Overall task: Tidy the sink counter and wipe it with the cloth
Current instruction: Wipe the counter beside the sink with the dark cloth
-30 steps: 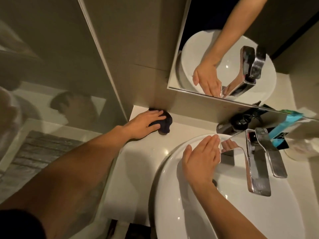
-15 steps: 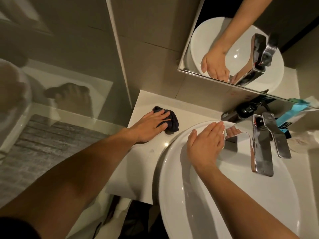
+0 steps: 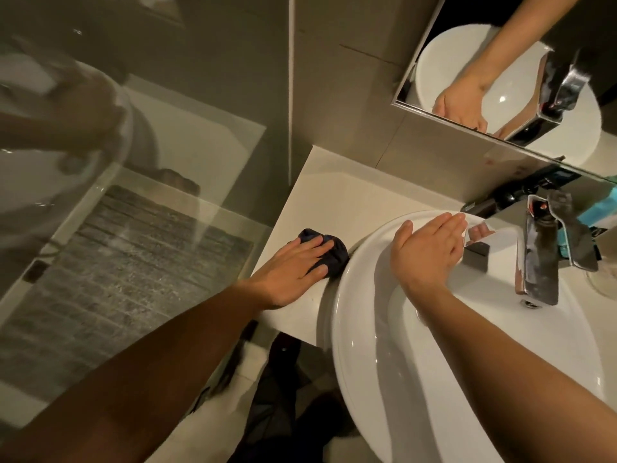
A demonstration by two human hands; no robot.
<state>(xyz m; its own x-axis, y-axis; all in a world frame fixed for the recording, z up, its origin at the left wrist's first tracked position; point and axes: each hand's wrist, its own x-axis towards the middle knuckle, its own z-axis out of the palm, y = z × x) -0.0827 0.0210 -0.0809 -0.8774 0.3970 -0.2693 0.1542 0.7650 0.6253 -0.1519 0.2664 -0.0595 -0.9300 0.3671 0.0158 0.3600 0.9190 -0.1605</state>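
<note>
One dark cloth (image 3: 329, 250) lies bunched on the white desk (image 3: 337, 202), touching the left rim of the basin (image 3: 377, 379). It appears navy or black, crumpled into a small wad rather than spread flat. The left hand (image 3: 288, 270) presses on it, palm down with fingers extended; the grip is flat, not curled around the fabric, and the far edge of the wad shows beyond the fingertips.

The right hand (image 3: 429, 252) rests flat and open on the rear rim of the basin, holding nothing, just beside the chrome faucet (image 3: 541, 259).

Progress assessment: wiping of the desk section left of the basin is under way. The strip toward the wall corner shows no clutter. The area right of the faucet holds a blue-green package (image 3: 602, 208) and other items too blurred to identify, so tidying and wiping on that side likely remain.

A mirror (image 3: 521, 58) above the desk reflects the basin and right hand.
</note>
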